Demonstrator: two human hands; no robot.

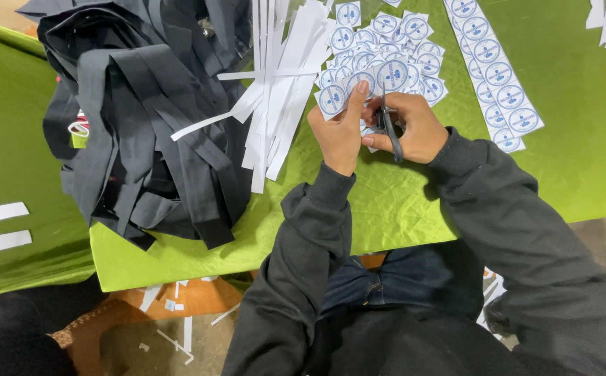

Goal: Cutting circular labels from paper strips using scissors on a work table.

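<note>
Left hand (337, 132) pinches a short strip of round blue-and-white paper labels (348, 87) between thumb and fingers, holding it just above the table, with the thumb pressed flat along the strip's edge. Right hand (411, 125) is closed around the handles of a pair of dark scissors (388, 124), whose blades point up toward the held strip and sit just beside the left thumb. Both hands come out of dark sleeves and nearly touch each other.

Just beyond the hands lies a loose heap of cut-out round labels (400, 42), overlapping one another on the table's green cloth (567, 160). To the right of the heap lies a long uncut strip of the same labels (494, 73), set in two rows and running slantwise. To the left of the hands a bundle of thin white paper offcuts (275, 90) fans out, partly resting on a pile of dark grey folded fabric pieces (143, 125). More white paper scraps (177, 306) lie on the floor below the table edge.
</note>
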